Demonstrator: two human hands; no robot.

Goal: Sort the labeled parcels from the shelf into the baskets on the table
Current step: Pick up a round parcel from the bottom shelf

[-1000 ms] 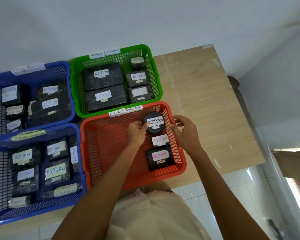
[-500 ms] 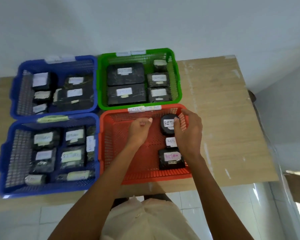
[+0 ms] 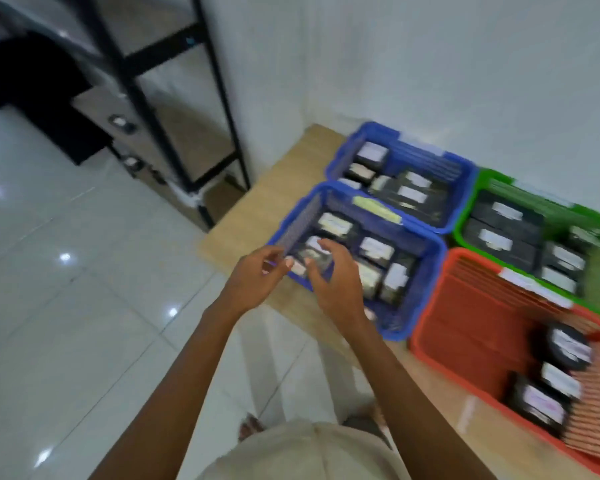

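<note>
Turning from red basket (image 3: pixel 465 323) toward shelf (image 3: pixel 221 95), upper left. Round parcel (image 3: pixel 565 344) now released, lower right. Left hand (image 3: pixel 257 282), right hand (image 3: pixel 336 285): empty, fingers relaxed. Next parcel due.

1. A glossy white tiled floor (image 3: pixel 66 341) fills the left side, dotted with small bright glints.
2. A plain white wall (image 3: pixel 430 64) rises at the back.
3. A black block (image 3: pixel 32 84), too blurred to identify, stands on the floor at the upper left.
</note>
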